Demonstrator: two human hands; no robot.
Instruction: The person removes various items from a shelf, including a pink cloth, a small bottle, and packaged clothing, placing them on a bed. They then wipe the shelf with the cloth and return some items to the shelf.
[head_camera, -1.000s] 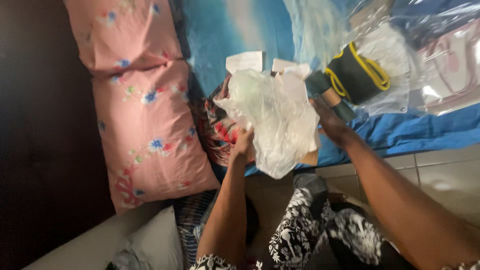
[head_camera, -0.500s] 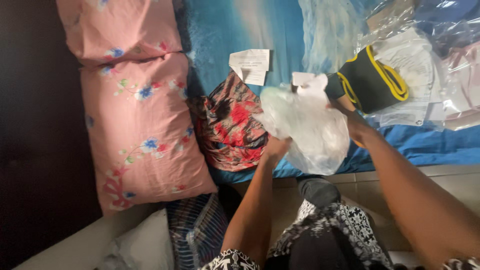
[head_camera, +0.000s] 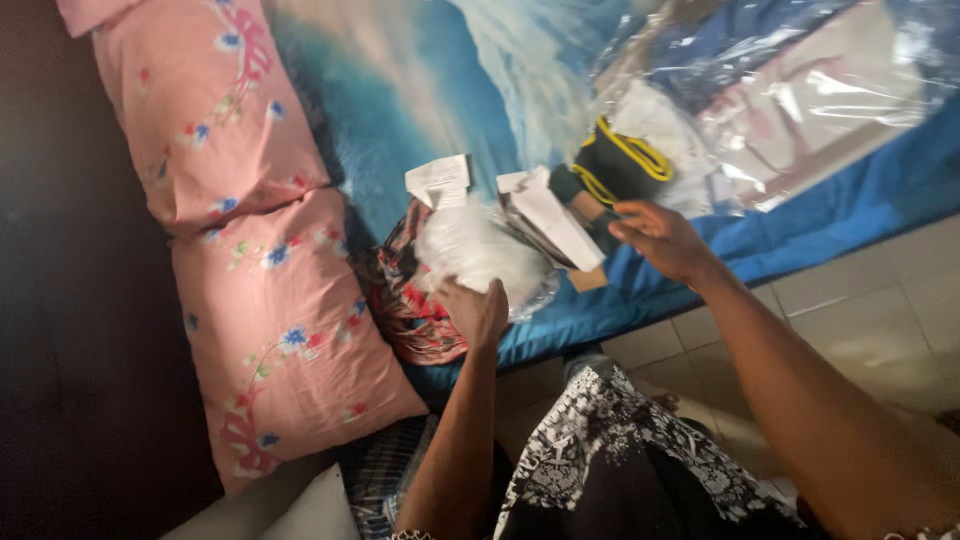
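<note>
My left hand (head_camera: 472, 310) grips the lower edge of a crumpled white plastic bag (head_camera: 478, 248), which lies on the blue bed sheet (head_camera: 400, 100) over a red patterned cloth (head_camera: 405, 305). A flat white and brown carton (head_camera: 553, 218) sits just right of the bag. Past the carton, my right hand (head_camera: 655, 238) hovers with its fingers apart and holds nothing. It is close to a black item with yellow trim (head_camera: 620, 165).
Two pink floral pillows (head_camera: 250, 270) lie along the left of the bed. A white paper slip (head_camera: 438, 180) rests behind the bag. Clear plastic packaging (head_camera: 790, 90) covers the bed's far right. Tiled floor (head_camera: 860, 310) runs below the bed edge; a black-and-white patterned garment (head_camera: 620, 450) covers my lap.
The bag has come down from between both hands onto the bed. My right hand has let go of it and moved right. The view has tilted.
</note>
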